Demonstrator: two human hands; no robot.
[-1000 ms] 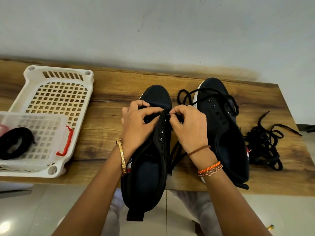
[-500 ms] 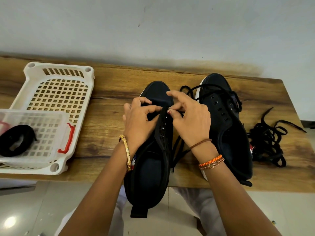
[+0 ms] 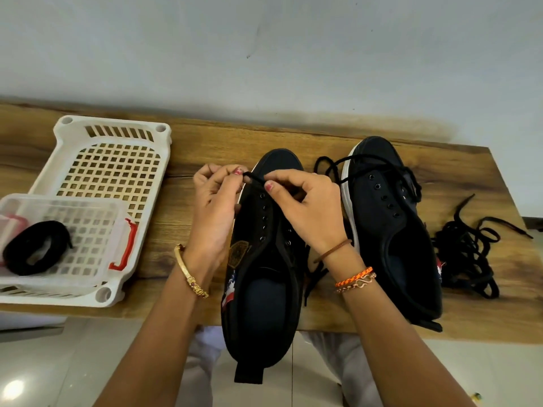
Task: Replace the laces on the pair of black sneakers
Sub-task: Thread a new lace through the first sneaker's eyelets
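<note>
Two sneakers: one (image 3: 261,259) under my hands, one (image 3: 390,224) at 3 o'clock. My left hand (image 3: 214,207) and right hand (image 3: 305,207) pinch its lace (image 3: 254,177).

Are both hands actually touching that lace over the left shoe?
Touching. The head view shows the left hand and right hand each pinching the lace between thumb and fingertip.

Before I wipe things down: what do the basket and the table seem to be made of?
Basket: looks like white moulded plastic, faintly glossy, with a punched grid floor. Table: brown wood grain, matte; solid wood or printed laminate, I cannot tell which.
</note>
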